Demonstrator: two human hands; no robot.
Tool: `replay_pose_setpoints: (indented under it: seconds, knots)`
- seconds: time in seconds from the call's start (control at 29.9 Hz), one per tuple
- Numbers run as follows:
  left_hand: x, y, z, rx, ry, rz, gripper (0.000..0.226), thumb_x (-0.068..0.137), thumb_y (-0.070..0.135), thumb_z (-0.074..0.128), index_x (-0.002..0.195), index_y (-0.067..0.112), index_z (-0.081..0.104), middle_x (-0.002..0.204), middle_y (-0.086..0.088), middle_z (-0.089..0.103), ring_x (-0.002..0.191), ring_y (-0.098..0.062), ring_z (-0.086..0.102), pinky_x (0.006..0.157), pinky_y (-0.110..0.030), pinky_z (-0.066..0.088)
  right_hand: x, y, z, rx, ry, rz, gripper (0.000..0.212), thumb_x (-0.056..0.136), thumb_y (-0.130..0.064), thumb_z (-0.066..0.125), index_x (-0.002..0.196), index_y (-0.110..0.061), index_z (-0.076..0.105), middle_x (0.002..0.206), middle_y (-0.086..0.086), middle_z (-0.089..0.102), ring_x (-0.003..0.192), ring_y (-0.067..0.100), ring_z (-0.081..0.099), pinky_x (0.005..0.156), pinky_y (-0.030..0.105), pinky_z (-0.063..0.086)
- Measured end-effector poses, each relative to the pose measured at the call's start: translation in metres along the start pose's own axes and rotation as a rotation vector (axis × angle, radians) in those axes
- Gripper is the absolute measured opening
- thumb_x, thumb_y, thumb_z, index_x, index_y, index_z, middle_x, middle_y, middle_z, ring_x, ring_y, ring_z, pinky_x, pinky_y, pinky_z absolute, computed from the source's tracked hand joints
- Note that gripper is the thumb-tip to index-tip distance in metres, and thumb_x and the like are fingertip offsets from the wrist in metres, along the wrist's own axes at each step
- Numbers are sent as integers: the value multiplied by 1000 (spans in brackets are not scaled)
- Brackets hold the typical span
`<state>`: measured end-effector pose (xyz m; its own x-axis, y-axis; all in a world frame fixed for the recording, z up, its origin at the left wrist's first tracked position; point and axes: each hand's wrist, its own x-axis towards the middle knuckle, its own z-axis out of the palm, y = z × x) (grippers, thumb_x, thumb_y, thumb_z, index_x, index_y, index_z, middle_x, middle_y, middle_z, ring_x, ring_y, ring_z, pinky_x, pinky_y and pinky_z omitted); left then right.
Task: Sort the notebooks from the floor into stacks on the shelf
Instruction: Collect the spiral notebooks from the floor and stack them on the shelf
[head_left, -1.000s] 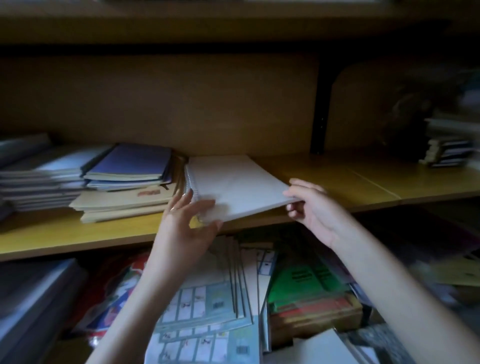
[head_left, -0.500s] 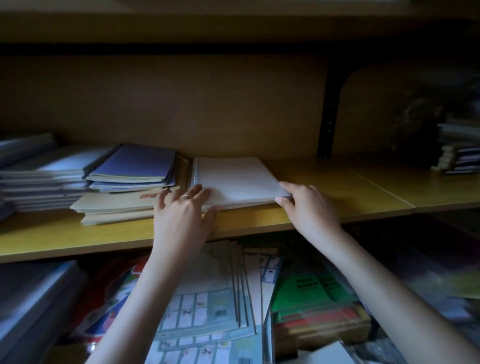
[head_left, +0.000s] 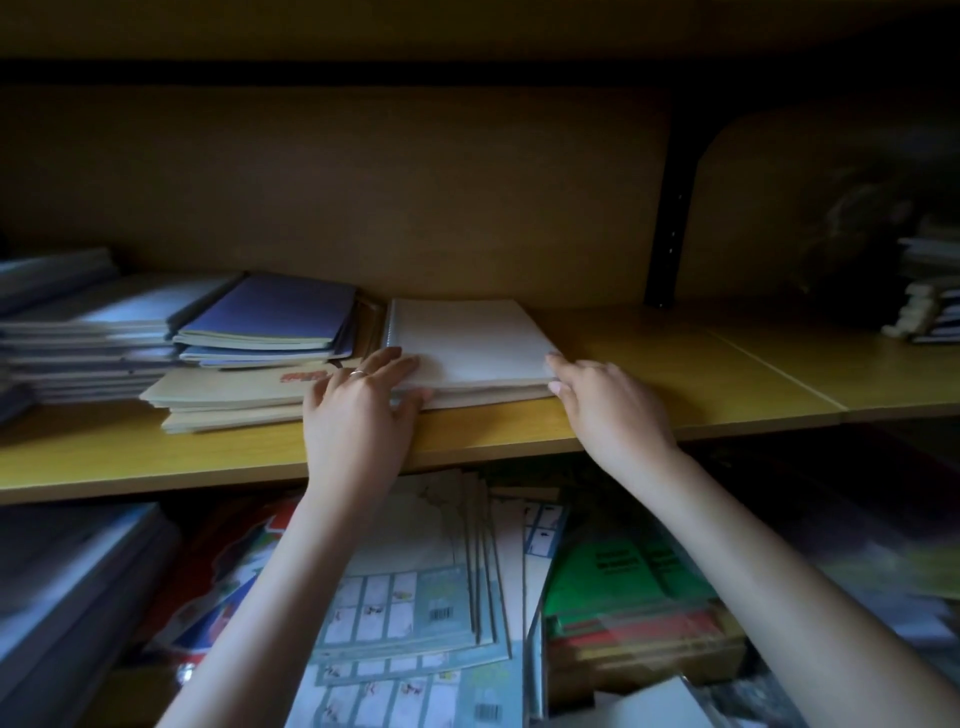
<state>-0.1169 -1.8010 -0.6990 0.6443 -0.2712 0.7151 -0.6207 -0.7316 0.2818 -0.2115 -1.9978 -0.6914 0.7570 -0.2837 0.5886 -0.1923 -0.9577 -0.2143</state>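
Note:
A white spiral notebook (head_left: 467, 340) lies flat on the yellow wooden shelf (head_left: 649, 384), right of a blue notebook stack (head_left: 270, 317) that sits on cream notebooks (head_left: 228, 395). My left hand (head_left: 358, 410) rests on the white notebook's near left corner, fingers spread flat over it and a ring on one finger. At the near right corner my right hand (head_left: 602, 400) touches the edge with straight fingers. Below the shelf lie several more notebooks (head_left: 415, 597) with grid-printed covers.
A grey-blue stack (head_left: 78, 332) fills the shelf's far left. More books (head_left: 930, 306) stand at the far right beyond a dark upright bracket (head_left: 670, 208). Green and red books (head_left: 639, 597) lie below on the right. Another board runs overhead.
The white notebook, held tilted over the shelf edge a second ago, now lies flat and further back on the shelf. Both hands moved forward with it and flattened against its near corners.

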Motion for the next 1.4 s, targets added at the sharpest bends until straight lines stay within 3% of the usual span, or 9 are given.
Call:
replay_pose_setpoints:
  seconds: [0.3,0.4,0.47,0.6,0.77,0.87,1.04,1.27,1.4]
  knots:
    - [1,3,2,51,-62,-5,38,91,33,55,129,29,55,141,5,49,122,-29,48,103,-42,30,3,7,3,-3,-111,21,45,101,-26,34,146,-26,29,136,2,47,116,24,50,81,34,47]
    - [-6,1,-2,76,-37,39,42,90,30,55,132,24,53,143,-4,47,125,-32,44,103,-46,30,-12,9,0,176,53,45,48,96,-20,47,142,-20,34,139,4,39,99,15,56,71,22,51]
    - [-20,6,-8,39,70,138,42,87,26,55,128,20,56,140,-7,49,123,-33,43,101,-47,31,-32,10,-2,256,187,-44,42,91,-9,53,131,-16,46,131,4,42,88,6,51,63,16,46]
    - [-69,33,-9,-113,137,531,31,79,13,56,109,14,66,125,-9,58,113,-28,51,103,-45,32,-95,19,-5,299,297,-263,29,82,1,46,108,-6,60,109,8,54,100,18,53,85,27,45]
    - [-141,61,20,-228,-138,781,19,81,14,51,89,10,68,105,-7,66,90,-28,58,87,-38,43,-181,46,4,81,-70,-344,21,74,0,45,77,-9,63,84,6,60,78,26,55,65,35,42]
    - [-184,65,40,-291,-582,624,23,80,22,47,93,17,66,101,-1,66,86,-26,62,75,-33,47,-231,74,20,49,-410,-183,27,74,-7,39,77,-17,64,82,-1,59,81,24,59,66,38,46]
    - [-251,57,68,-456,-1234,180,25,89,16,55,113,14,59,114,-4,63,94,-16,64,80,-23,48,-315,107,34,37,-607,453,40,83,-24,66,120,-14,56,121,9,53,110,30,55,85,35,44]
    - [-300,56,72,-467,-1280,-91,70,86,13,63,142,14,21,144,-15,16,126,-30,41,88,-23,38,-356,121,35,-12,-727,777,74,69,-48,75,123,-3,48,119,20,54,112,34,52,88,37,44]
    - [-303,61,74,-751,-1424,-515,70,86,1,62,142,16,22,138,-12,29,101,-20,55,65,-16,47,-353,119,39,-19,-797,832,94,59,-63,74,127,-5,45,130,21,44,120,34,47,95,38,43]
